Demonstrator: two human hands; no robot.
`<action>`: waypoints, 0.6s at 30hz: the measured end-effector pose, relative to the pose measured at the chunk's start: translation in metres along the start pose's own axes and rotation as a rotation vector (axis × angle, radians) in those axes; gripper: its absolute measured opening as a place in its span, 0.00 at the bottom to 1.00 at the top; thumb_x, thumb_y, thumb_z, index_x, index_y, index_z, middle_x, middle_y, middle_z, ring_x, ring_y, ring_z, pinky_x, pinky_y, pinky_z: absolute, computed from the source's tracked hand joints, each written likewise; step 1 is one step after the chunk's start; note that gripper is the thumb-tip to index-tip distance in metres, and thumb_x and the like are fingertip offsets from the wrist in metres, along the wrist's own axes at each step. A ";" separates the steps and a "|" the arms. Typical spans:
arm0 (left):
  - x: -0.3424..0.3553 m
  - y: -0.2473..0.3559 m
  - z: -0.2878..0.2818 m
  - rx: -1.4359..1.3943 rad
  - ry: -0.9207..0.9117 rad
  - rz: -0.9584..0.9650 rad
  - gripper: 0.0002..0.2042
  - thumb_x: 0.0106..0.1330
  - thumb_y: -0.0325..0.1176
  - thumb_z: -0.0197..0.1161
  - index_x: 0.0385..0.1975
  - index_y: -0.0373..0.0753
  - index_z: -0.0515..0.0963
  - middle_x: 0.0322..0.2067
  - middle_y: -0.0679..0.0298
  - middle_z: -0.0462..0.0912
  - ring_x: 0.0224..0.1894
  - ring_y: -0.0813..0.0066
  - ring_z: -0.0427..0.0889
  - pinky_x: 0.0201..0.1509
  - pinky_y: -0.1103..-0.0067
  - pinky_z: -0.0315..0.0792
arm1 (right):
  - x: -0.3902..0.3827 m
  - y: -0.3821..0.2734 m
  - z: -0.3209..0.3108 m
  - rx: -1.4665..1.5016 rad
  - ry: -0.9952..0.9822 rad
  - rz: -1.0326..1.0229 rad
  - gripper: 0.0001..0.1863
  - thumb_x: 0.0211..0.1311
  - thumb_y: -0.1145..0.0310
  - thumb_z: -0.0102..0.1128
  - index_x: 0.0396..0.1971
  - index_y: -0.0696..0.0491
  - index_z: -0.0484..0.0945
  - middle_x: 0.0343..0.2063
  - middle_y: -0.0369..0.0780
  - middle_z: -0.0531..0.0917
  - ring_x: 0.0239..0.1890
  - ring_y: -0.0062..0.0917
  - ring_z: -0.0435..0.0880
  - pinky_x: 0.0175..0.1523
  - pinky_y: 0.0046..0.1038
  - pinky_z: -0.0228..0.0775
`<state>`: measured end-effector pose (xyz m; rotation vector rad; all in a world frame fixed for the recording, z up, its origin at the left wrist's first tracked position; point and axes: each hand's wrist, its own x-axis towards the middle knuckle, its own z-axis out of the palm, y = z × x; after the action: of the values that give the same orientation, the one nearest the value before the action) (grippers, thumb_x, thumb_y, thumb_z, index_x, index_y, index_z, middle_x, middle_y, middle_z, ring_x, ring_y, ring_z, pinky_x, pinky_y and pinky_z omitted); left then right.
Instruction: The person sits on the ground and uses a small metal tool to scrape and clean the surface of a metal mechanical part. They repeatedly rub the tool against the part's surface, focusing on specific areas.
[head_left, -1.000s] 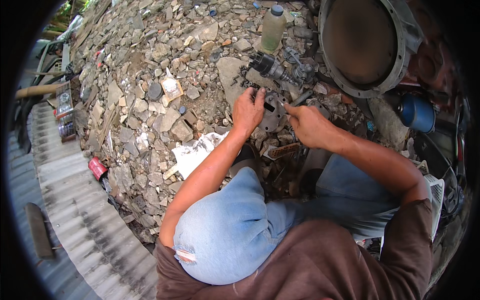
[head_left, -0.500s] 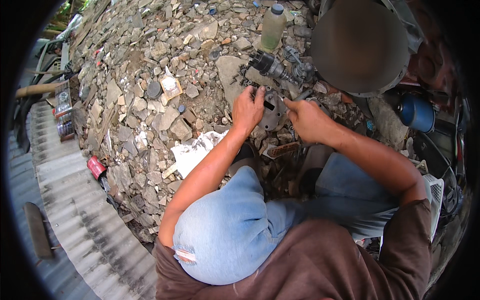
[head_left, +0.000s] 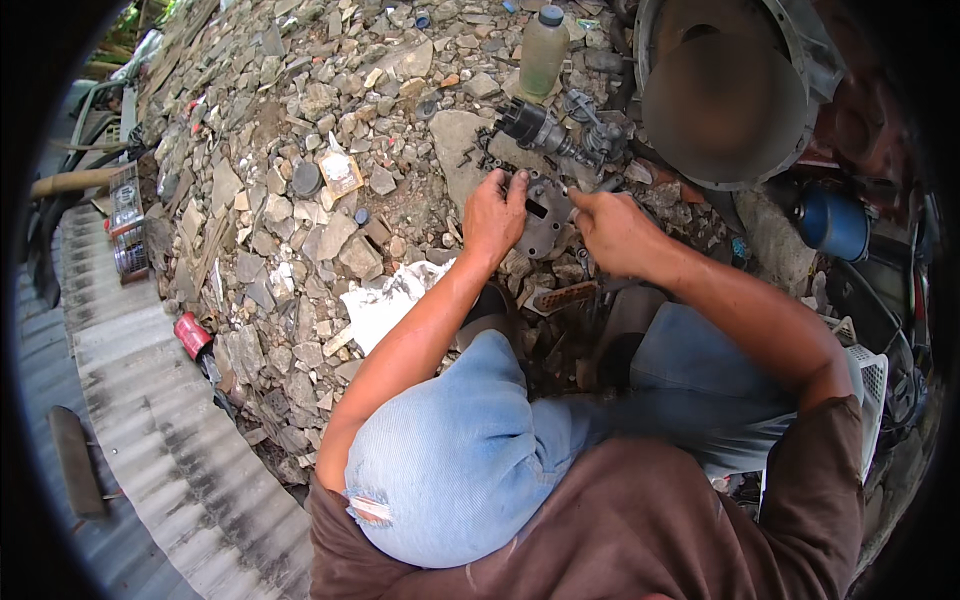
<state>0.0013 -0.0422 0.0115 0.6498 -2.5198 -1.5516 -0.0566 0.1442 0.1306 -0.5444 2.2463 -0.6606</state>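
Rubble spreads left of the metal plate toward corrugated sheeting.

The left forearm slants from the lower left toward the upper centre, its left wrist nearly straight. The left hand shows its back, fingers and thumb directed up the frame, tips close together. At right, the right elbow is sharply bent; the right forearm runs up and leftward to the right hand, fingers curled inward, near upper centre.
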 end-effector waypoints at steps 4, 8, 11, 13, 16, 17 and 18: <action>-0.001 -0.010 -0.003 0.008 0.023 0.041 0.22 0.77 0.50 0.61 0.37 0.31 0.81 0.29 0.41 0.84 0.35 0.35 0.83 0.41 0.55 0.74 | -0.006 0.012 0.010 0.025 -0.162 0.158 0.26 0.81 0.68 0.48 0.74 0.59 0.70 0.18 0.45 0.82 0.15 0.30 0.83 0.26 0.40 0.76; -0.003 0.001 0.001 -0.023 -0.005 -0.034 0.22 0.77 0.50 0.62 0.38 0.32 0.81 0.30 0.41 0.85 0.36 0.36 0.84 0.42 0.55 0.74 | -0.003 0.066 0.035 -0.029 0.271 -0.207 0.26 0.79 0.71 0.50 0.73 0.61 0.70 0.25 0.48 0.86 0.24 0.33 0.85 0.37 0.37 0.79; -0.004 -0.001 -0.002 0.015 0.023 -0.039 0.22 0.77 0.51 0.62 0.39 0.33 0.81 0.30 0.43 0.85 0.37 0.37 0.85 0.42 0.56 0.75 | -0.011 0.003 -0.006 0.033 0.122 -0.092 0.23 0.74 0.73 0.52 0.66 0.63 0.75 0.41 0.65 0.85 0.50 0.58 0.86 0.55 0.51 0.78; -0.003 -0.003 -0.001 0.001 0.007 -0.059 0.22 0.77 0.51 0.61 0.39 0.33 0.82 0.30 0.43 0.86 0.37 0.37 0.85 0.42 0.56 0.75 | -0.005 0.015 -0.002 -0.001 0.075 -0.175 0.24 0.74 0.73 0.52 0.67 0.62 0.75 0.41 0.65 0.86 0.50 0.59 0.86 0.56 0.50 0.78; -0.002 0.000 0.001 -0.006 -0.001 -0.052 0.22 0.77 0.51 0.61 0.38 0.33 0.82 0.31 0.43 0.86 0.37 0.37 0.85 0.42 0.55 0.75 | -0.005 0.021 0.009 -0.139 0.068 -0.212 0.25 0.74 0.74 0.53 0.68 0.63 0.75 0.27 0.58 0.84 0.31 0.44 0.89 0.44 0.42 0.78; -0.003 -0.001 0.000 -0.001 0.007 -0.051 0.22 0.77 0.51 0.61 0.38 0.33 0.82 0.31 0.43 0.86 0.37 0.37 0.85 0.42 0.55 0.75 | -0.003 0.012 0.005 -0.136 0.030 -0.165 0.25 0.74 0.74 0.53 0.68 0.62 0.75 0.28 0.59 0.84 0.33 0.45 0.90 0.45 0.43 0.78; -0.005 -0.004 0.000 -0.015 0.011 -0.051 0.22 0.77 0.51 0.61 0.38 0.33 0.82 0.31 0.42 0.86 0.37 0.37 0.85 0.42 0.55 0.75 | -0.003 -0.003 -0.005 -0.134 -0.007 -0.112 0.25 0.74 0.74 0.53 0.68 0.62 0.76 0.28 0.60 0.84 0.35 0.47 0.91 0.45 0.43 0.78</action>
<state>0.0071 -0.0418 0.0091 0.7235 -2.5001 -1.5780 -0.0574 0.1452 0.1371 -0.7423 2.2779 -0.5652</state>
